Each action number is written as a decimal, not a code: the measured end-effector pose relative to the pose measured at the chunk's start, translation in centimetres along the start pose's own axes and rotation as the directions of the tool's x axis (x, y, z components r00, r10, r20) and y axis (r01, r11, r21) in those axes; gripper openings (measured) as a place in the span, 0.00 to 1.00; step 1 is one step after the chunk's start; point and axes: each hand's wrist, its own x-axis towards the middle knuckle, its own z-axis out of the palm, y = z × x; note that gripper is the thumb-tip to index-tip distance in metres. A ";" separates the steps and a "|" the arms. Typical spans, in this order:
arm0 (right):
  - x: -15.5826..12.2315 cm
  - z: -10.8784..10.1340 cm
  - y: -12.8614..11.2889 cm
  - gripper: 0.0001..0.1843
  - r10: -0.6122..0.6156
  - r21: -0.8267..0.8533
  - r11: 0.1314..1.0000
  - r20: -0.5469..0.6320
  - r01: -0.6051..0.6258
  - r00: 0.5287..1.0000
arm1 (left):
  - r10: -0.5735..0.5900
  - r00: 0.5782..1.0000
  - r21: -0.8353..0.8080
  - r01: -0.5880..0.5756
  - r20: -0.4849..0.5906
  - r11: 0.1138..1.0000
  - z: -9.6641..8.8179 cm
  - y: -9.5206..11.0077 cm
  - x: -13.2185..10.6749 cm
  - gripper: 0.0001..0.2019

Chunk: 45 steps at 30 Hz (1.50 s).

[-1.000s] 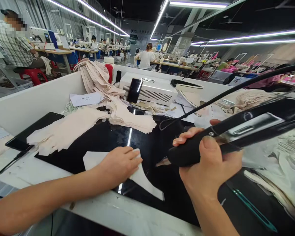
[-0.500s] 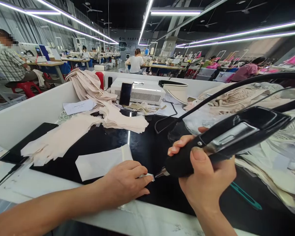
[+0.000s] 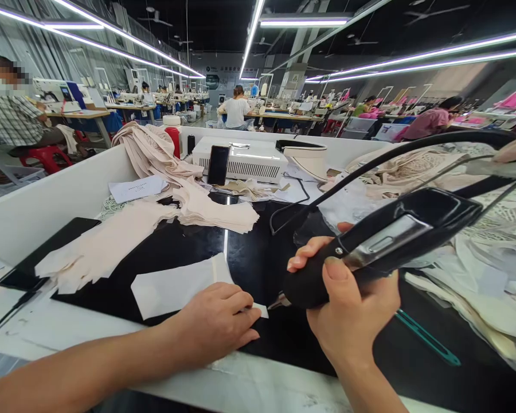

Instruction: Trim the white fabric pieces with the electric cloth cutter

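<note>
My left hand [image 3: 217,321] lies flat on the near end of a white fabric piece [image 3: 176,287], fingers stretched out and pressing it onto the glossy black work surface [image 3: 258,258]. My right hand [image 3: 348,312] is wrapped round the handle of a black corded cutting tool [image 3: 382,244]. The tool's metal tip sits just to the right of my left fingertips, at the fabric's corner. Its black cable arcs up and away to the right.
Stacks of beige fabric pieces [image 3: 215,209] lie behind. A phone [image 3: 219,164] leans on a white box [image 3: 241,158]. A dark tablet [image 3: 47,249] lies at the left. Lace fabric [image 3: 477,269] piles up on the right. A teal pen [image 3: 427,338] lies nearby. Other people sit at distant tables.
The white fabric piece has been turned and shifted left under my left hand. My right hand has brought the tool's tip down close to the fabric's corner.
</note>
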 end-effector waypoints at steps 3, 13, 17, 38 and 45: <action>0.0 0.0 0.2 0.24 -0.015 -0.005 1.000 -0.008 0.014 1.000 | -0.006 1.000 -0.004 0.006 0.020 1.000 -0.1 0.1 0.0 0.13; -0.4 0.0 0.6 0.26 -0.017 -0.063 0.998 -0.010 0.017 1.000 | -0.005 0.997 0.003 0.005 0.071 1.000 -0.3 0.1 0.1 0.15; -0.3 0.2 0.4 0.24 -0.004 -0.086 0.996 -0.011 0.004 1.000 | 0.006 0.999 0.002 -0.006 0.040 1.000 -0.1 -0.1 0.0 0.14; -0.8 -0.9 -0.2 0.27 -0.010 -0.102 0.995 -0.022 0.008 1.000 | 0.014 1.000 -0.068 -0.014 -0.002 0.998 -0.2 -0.6 0.0 0.08; -0.6 -0.7 -0.9 0.28 -0.021 -0.100 0.995 -0.029 0.018 0.999 | 0.031 0.999 -0.021 -0.032 -0.019 0.999 0.1 -0.7 -0.1 0.09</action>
